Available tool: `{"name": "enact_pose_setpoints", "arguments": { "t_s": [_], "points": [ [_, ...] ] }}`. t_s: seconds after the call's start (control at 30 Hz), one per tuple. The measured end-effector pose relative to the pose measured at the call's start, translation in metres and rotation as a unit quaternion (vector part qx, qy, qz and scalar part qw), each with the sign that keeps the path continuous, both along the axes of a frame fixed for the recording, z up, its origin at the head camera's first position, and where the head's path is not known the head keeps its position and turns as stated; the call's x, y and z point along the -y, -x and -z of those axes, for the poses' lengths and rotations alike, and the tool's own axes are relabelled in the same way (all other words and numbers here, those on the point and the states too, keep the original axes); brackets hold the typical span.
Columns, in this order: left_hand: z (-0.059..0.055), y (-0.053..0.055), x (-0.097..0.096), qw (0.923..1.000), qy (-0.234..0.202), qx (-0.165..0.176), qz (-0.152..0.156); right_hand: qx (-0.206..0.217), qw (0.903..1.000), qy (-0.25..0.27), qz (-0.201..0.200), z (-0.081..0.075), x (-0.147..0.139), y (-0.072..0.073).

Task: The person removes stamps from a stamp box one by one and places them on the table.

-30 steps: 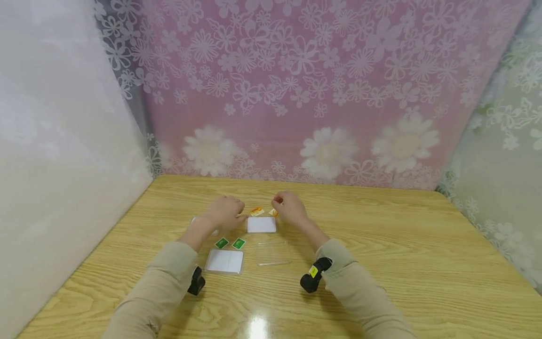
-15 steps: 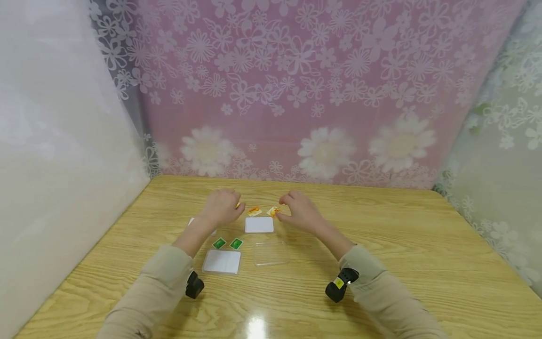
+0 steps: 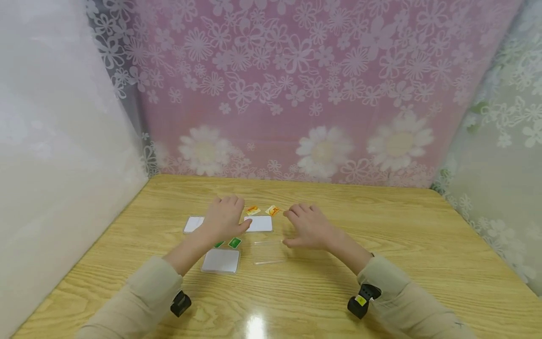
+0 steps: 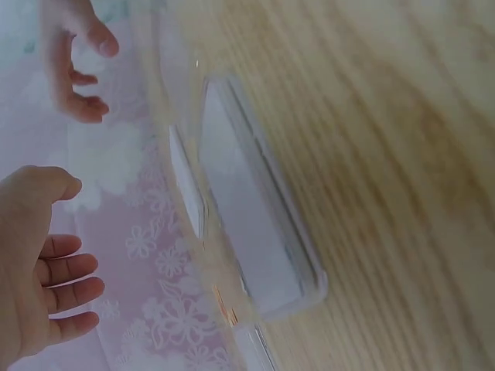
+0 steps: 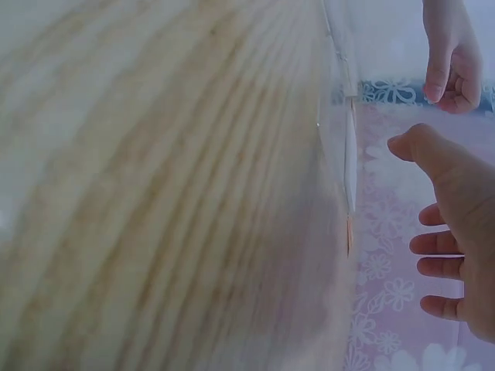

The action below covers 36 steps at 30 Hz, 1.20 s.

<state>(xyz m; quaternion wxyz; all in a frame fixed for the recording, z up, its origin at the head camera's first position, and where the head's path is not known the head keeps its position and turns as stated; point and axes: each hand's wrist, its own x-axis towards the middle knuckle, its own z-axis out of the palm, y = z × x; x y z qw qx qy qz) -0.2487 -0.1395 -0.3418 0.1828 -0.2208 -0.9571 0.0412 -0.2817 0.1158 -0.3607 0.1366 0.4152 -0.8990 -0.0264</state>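
My left hand point(image 3: 226, 219) hovers over the table with fingers spread and nothing held, its thumb overlapping the corner of a white stack of cards point(image 3: 260, 224) in the head view. The right hand point(image 3: 311, 228) is also relaxed, thumb apart from the fingers, beside a clear plastic lid point(image 3: 270, 262). Behind the white stack lie two orange-and-yellow cards point(image 3: 273, 210). Two small green cards point(image 3: 235, 242) lie nearer, one partly hidden by my left wrist. In the left wrist view, a clear case with white contents point(image 4: 244, 201) shows large, beyond my spread left fingers point(image 4: 73, 294).
Another white-filled case point(image 3: 193, 224) lies left of my left hand, partly covered by it. The wooden table point(image 3: 402, 245) reaches a pink flowered curtain point(image 3: 262, 94) at the back. A pale sheet point(image 3: 63, 141) hangs at the left.
My right hand has drawn back to the right and nearer me, away from the orange-and-yellow card, its fingers spreading. The left hand's fingers have straightened, uncovering more of the left case.
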Motion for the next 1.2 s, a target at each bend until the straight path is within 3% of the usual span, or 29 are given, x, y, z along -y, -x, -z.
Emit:
{"name": "enact_pose_setpoints", "arguments": {
  "t_s": [0.3, 0.7, 0.93, 1.2],
  "points": [
    [0.012, -0.017, -0.013, 0.9991, 0.023, -0.004, 0.035, 0.033, 0.9990, -0.031, -0.004, 0.005, 0.002, -0.014],
    [0.032, -0.024, -0.025, 0.9938, 0.060, 0.084, 0.042, 0.072, 0.9957, -0.059, 0.000, 0.017, 0.004, -0.021],
    [0.041, -0.026, -0.028, 0.9899, 0.070, 0.114, 0.048, 0.086, 0.9950, -0.052, -0.003, 0.018, 0.005, -0.023],
    [0.042, -0.028, -0.033, 0.9876, 0.076, 0.125, 0.058, 0.091, 0.9940, -0.060, -0.008, 0.018, 0.008, -0.021]
  ]
}}
